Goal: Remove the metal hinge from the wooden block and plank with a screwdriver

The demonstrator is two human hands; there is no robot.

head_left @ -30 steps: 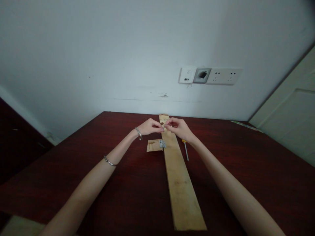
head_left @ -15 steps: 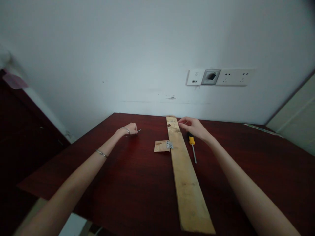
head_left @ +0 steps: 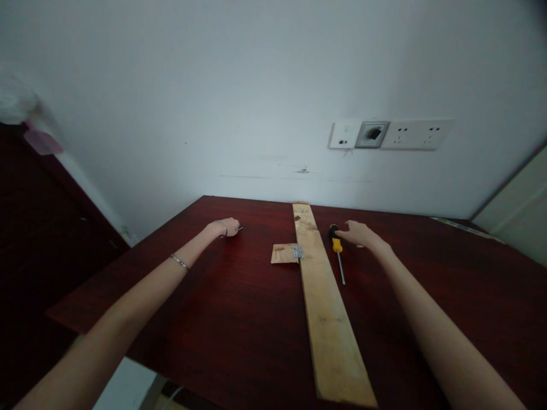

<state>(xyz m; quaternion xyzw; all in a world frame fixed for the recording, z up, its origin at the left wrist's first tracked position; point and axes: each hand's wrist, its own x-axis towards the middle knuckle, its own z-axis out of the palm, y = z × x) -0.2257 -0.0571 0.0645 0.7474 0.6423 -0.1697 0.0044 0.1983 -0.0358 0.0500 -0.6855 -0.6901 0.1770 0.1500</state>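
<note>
A long wooden board lies lengthwise on the dark red table. A metal hinge joins its left edge to a small wood piece. Left of the board, my left hand is closed with its knuckles up; a thin metallic tip pokes out from the fingers, too small to name. To the board's right lies a screwdriver with a black and yellow handle, its shaft pointing toward me. My right hand is beside the handle, fingers apart, one fingertip at or touching the black end.
The table meets a white wall that carries a row of sockets. A flat strip lies at the table's back right. Below the front left edge stands a white box.
My right hand has moved from the far end of the board to the right and nearer, reaching the screwdriver handle. My left hand stays closed in about the same place. The view has shifted slightly.
</note>
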